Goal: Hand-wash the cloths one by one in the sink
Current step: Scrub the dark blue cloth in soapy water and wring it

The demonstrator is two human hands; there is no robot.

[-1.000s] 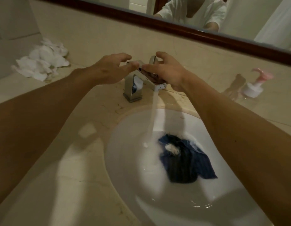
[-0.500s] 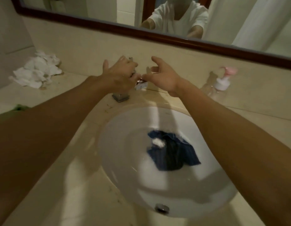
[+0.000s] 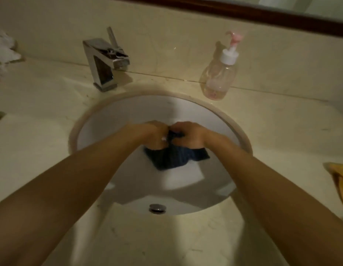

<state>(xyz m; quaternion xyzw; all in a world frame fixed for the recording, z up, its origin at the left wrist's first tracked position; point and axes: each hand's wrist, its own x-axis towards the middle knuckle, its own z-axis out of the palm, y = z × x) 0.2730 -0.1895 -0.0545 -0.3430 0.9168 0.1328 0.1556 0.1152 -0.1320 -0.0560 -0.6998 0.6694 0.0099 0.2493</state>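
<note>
The dark blue woven cloth (image 3: 178,159) lies wet in the round white ceramic sink (image 3: 128,116), on the far half of the bowl. Its upper edge is gathered into a dark bunch and the rest spreads flat below, toward the person. Both hands meet on that bunch. The left hand (image 3: 153,135) has its fingers curled down around one side of the fold, and the right hand (image 3: 191,134) pinches the other side, knuckles up; the two almost touch.

The cloth's long axis runs roughly across the bowl, with a loose corner pointing to the person's right, so most of the free fabric hangs nearer the right hand. Neither hand is the closer one: each already has the cloth. To my eye the rubbing of fold against fold is the step in hand.

Behind the bowl, on the beige stone counter (image 3: 32,131), stands a square chrome faucet (image 3: 105,62); I see no water falling from its spout. To its right is a clear plastic pump bottle (image 3: 218,77) with a white collar and a little pink liquid. I can read no label or brand on it. A folded yellow cloth (image 3: 339,181) waits at the right edge, a crumpled white heap (image 3: 3,52) at the far left.
</note>
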